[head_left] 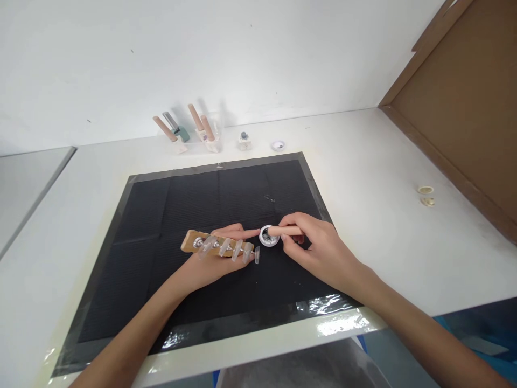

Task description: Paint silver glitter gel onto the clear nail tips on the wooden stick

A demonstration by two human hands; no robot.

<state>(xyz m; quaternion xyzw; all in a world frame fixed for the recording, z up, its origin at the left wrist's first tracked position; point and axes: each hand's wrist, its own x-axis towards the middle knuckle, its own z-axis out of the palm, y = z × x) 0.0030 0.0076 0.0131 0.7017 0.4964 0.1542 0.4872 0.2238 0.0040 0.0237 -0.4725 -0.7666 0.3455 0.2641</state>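
Note:
My left hand [210, 272] is closed around a wooden display stick [188, 241] that carries a row of clear false nail tips [224, 247]. Its index finger reaches out to the rim of a small round white pot [270, 244] with dark and silvery material inside. Between the thumb and fingers of my right hand [323, 242] is a nail polish brush with a peach handle [286, 230]. The brush end points into the pot, so its bristles are hidden. Both hands are over a black mat [189, 199].
At the back stand polish bottles with peach caps [194, 116] in a clear tray [197, 145], and a green bottle [181, 133]. Nearby are a small white bottle [244, 142] and a white dish [278, 145]. Two small round pieces [425, 189] lie right, near a brown panel [464, 108].

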